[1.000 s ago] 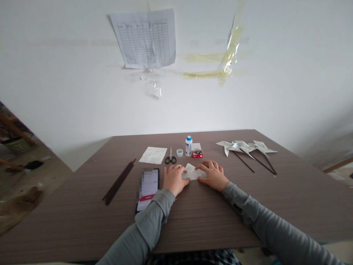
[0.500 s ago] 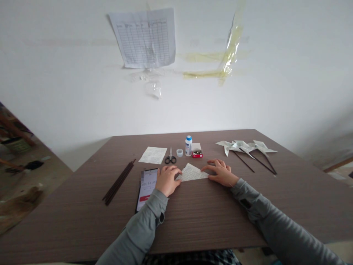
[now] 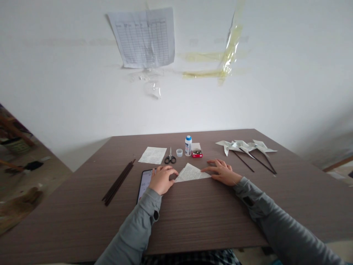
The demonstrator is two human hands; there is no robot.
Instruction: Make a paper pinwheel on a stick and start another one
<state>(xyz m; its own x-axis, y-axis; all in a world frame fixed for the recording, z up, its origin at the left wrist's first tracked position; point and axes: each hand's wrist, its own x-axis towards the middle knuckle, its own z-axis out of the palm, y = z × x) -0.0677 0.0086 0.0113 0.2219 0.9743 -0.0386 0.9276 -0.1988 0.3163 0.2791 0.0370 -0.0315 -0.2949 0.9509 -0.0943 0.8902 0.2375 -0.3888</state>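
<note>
A sheet of printed paper folded into a triangle (image 3: 190, 172) lies flat on the table between my hands. At its left corner, the thumb and index finger of my left hand (image 3: 162, 179) are spread, the thumb close to the tip. My right hand (image 3: 223, 173) rests at the opposite corner with fingers stretched and apart, its index fingertip on the paper's edge. Partly under my left hand and forearm is a phone (image 3: 143, 182) with a lit screen. Neither hand grips the paper.
Behind the triangle are a square paper sheet (image 3: 152, 155), scissors (image 3: 170, 158), a small clear cup (image 3: 179, 152), a white bottle with a blue cap (image 3: 188, 146) and a red box of pins (image 3: 196, 154). Dark sticks (image 3: 119, 183) lie left, paper pinwheels (image 3: 239, 146) right.
My left hand has slid slightly left, covering more of the phone's screen and baring the triangle's left corner. My right hand has shifted a little right, baring more of the other corner.
</note>
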